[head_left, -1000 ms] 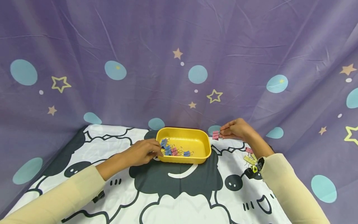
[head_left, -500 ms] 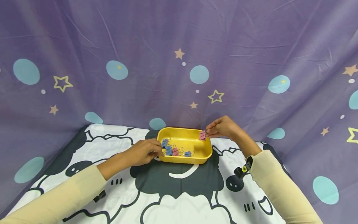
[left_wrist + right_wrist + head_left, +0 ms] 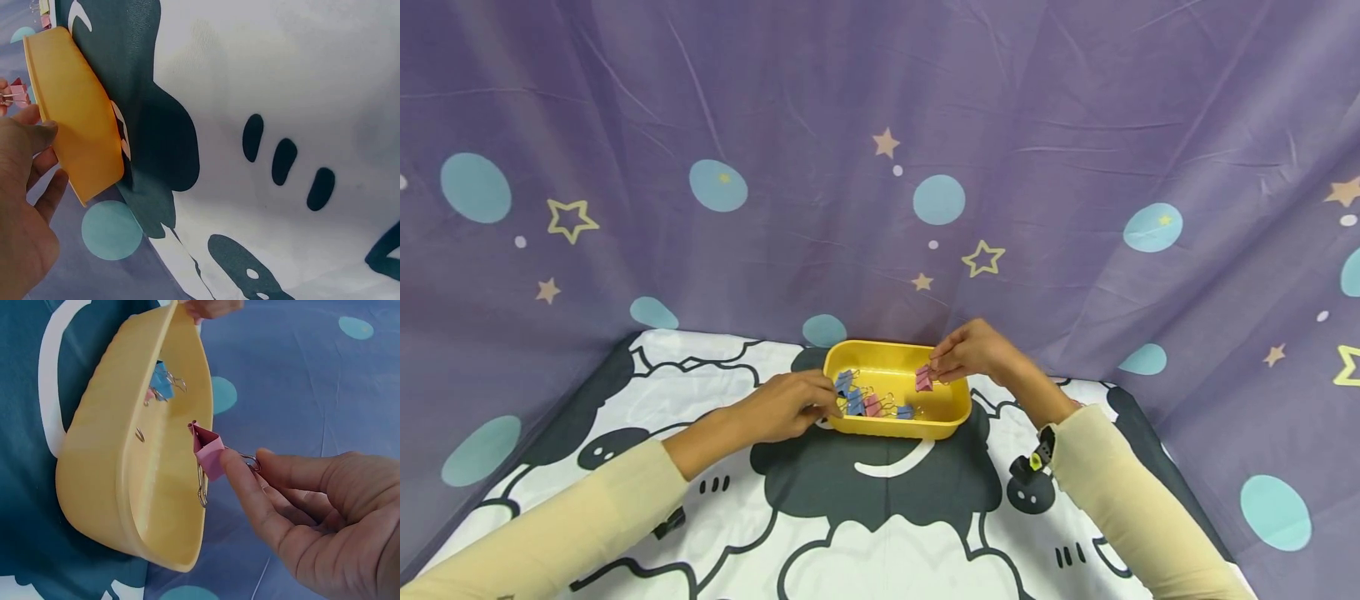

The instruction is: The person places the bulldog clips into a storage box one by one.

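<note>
My right hand pinches a pink binder clip by a wire handle, over the right part of a yellow plastic tray. Up close in the right wrist view, the pink body of that clip is apart from the tray wall, one handle hanging down. At the tray's left end my left hand grips the rim, thumb against the edge. Inside the tray lie several binder clips on its left and front side: blue ones and a pink one. My left fingertips partly hide that corner.
A white and dark cloth with a cartoon print covers the table. A purple curtain hangs right behind the tray. In the left wrist view, yellow and pink clips lie beyond the tray; my right arm mostly hides them in the head view.
My right hand has moved left, carrying the pink binder clip from right of the tray to over its inside, and lowered slightly. My left hand keeps its hold on the rim.
</note>
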Motion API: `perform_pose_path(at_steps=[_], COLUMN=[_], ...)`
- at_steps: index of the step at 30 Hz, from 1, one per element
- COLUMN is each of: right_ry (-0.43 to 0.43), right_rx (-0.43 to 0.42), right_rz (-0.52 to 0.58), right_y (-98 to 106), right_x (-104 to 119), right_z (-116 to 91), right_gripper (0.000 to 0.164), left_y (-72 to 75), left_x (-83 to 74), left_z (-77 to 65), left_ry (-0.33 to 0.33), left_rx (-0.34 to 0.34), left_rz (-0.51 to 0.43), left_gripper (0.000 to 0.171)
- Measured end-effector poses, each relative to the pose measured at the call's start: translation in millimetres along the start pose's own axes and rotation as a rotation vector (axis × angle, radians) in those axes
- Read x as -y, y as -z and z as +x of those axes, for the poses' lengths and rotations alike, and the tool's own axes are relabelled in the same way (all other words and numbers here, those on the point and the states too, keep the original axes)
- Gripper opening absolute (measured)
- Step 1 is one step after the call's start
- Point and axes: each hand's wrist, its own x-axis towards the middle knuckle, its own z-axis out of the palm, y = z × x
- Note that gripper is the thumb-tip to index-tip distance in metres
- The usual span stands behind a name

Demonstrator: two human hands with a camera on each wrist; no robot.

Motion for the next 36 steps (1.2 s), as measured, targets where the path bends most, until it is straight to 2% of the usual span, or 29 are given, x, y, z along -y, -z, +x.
perform_pose_path(at_steps=[10, 15, 30, 36], right_ry=[-0.002, -0.004, -0.028, -0.023], right_rx=[0.003, 0.020, 0.009, 0.015], right_rz=[-0.048, -0.035, -0.012, 0.006], right_y=[-16.6, -20.7, -9.5, -4.3], right_x=[4.6, 6.4, -3.1, -10.4], right_z=[1.0, 0.2, -3.7, -3.6], right_gripper=[0.024, 0.025, 0.016, 0.021], left_y=[-0.6, -0.1, 1.5, -0.2], left_x=[-0.4, -1.1, -1.7, -0.3], left_z=[-0.2, 0.0, 0.6, 0.2], left_ry=[0.012, 0.012, 0.011, 0.013], left_rx=[0.004, 0.005, 0.004, 0.005], left_rz=[0.008, 0.011, 0.008, 0.006], left_gripper=[0.025, 0.026, 0.027, 0.026])
